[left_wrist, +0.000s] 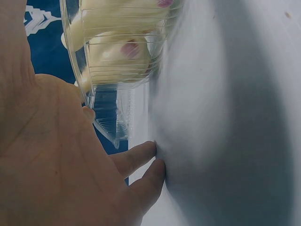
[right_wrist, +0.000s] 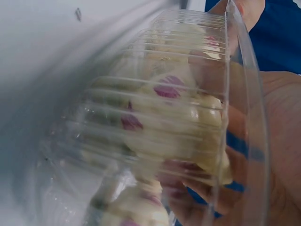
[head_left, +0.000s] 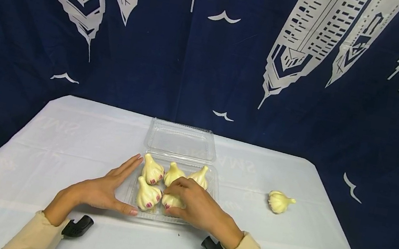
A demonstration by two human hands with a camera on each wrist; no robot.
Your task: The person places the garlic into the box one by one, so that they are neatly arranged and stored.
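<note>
A clear plastic clamshell container (head_left: 216, 195) lies on the table with its lid (head_left: 182, 140) folded back. Several cream garlic bulbs with purple marks sit inside, among them a front-left bulb (head_left: 148, 195) and a back-left bulb (head_left: 153, 170). My right hand (head_left: 201, 206) reaches into the front of the container and grips a garlic bulb (head_left: 172, 202), its fingers partly covering it. In the right wrist view, that bulb (right_wrist: 164, 113) shows through the ribbed wall. My left hand (head_left: 103, 191) spreads along the container's left side, thumb at the front-left corner, fingers extended.
A single garlic bulb (head_left: 279, 202) lies on the white-covered table (head_left: 62, 141) to the right of the container. Behind the table hangs a dark blue curtain (head_left: 145, 71) with white building shapes. Black wrist mounts (head_left: 77, 226) hang below both forearms.
</note>
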